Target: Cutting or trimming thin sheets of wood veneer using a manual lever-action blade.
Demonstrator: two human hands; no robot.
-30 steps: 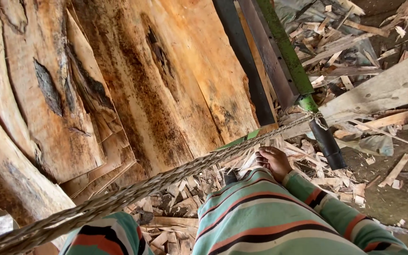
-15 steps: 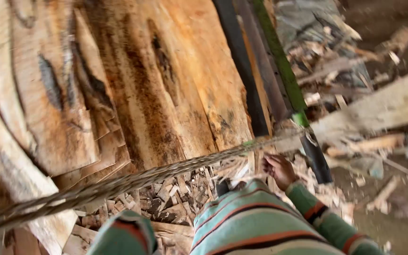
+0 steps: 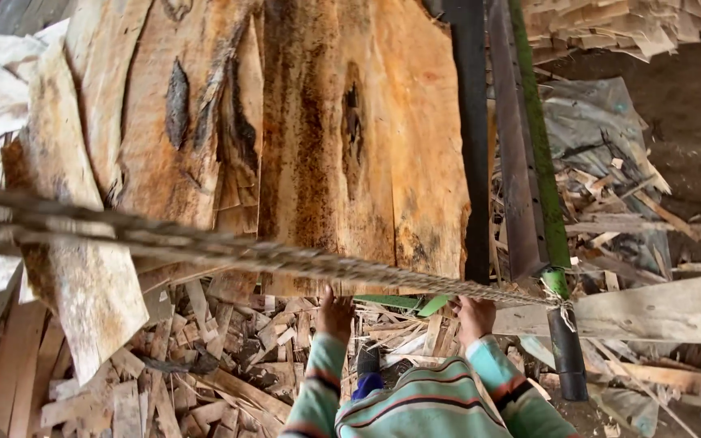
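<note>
A large orange-brown wood veneer sheet (image 3: 350,162) with dark streaks leans in front of me, on top of other sheets. My left hand (image 3: 335,312), in a striped sleeve, is raised to the sheet's lower edge and its fingers curl onto it. My right hand (image 3: 474,315) is up near the sheet's lower right corner, just under a taut twisted rope (image 3: 229,253) that crosses the view from left to right. The right hand's fingers are partly hidden by the rope, so its grip is unclear.
A dark metal frame with a green bar (image 3: 533,154) stands right of the sheets. A pale plank (image 3: 659,308) lies at the right. Wood scraps (image 3: 196,357) cover the ground below. More veneer pieces (image 3: 83,276) lean at the left.
The view has swung round and closer to the sheets. My left hand has come into view at the sheet's lower edge, and my right hand has risen toward the rope.
</note>
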